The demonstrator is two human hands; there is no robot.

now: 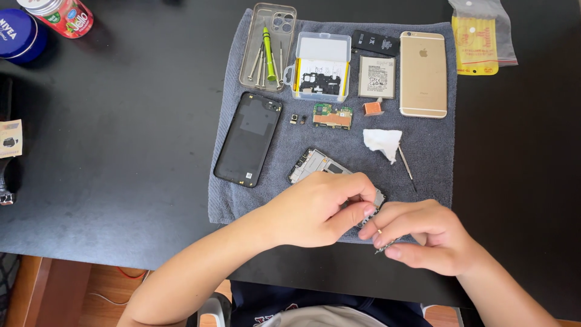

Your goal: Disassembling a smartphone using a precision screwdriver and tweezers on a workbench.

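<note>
Both hands (pixel 369 221) pinching phone frame (pixel 315 163)

A clear bag with a yellow-and-red label (pixel 476 43) lies top right; a white-labelled battery (pixel 376 77) sits mid-towel.

Black table (pixel 121 151) under my arms, wooden floor (pixel 60 290) showing past its near edge. Directly on it: 1 grey towel (pixel 436 163) spread flat at centre, 1 blue round tin (pixel 18 36) and 1 red jar (pixel 63 15) at the far left corner, 1 clear-and-yellow plastic bag (pixel 481 39) far right, just beside the towel's edge.
</note>
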